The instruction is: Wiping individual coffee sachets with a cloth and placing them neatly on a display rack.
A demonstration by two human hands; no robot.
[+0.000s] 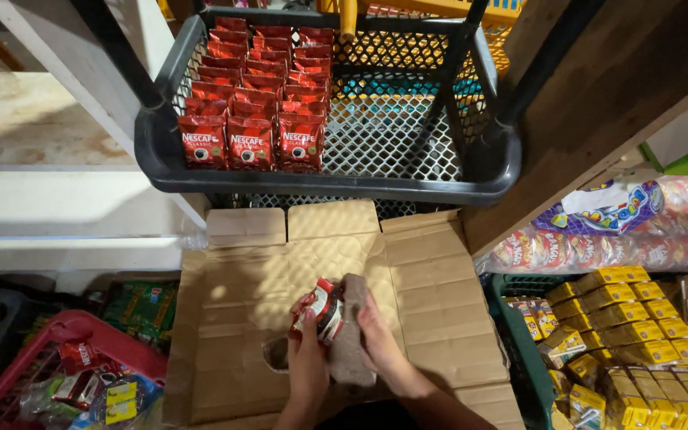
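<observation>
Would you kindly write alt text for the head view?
Two bare hands, left hand and right hand, hold a red foil sachet and a grey-brown rag over flattened brown cardboard, below a black plastic mesh basket with rows of red sachets.

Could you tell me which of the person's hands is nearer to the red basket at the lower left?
Left. The left hand, holding a red packet, is closer to the red basket; the right hand, gripping a grey cloth, lies farther from it.
</observation>
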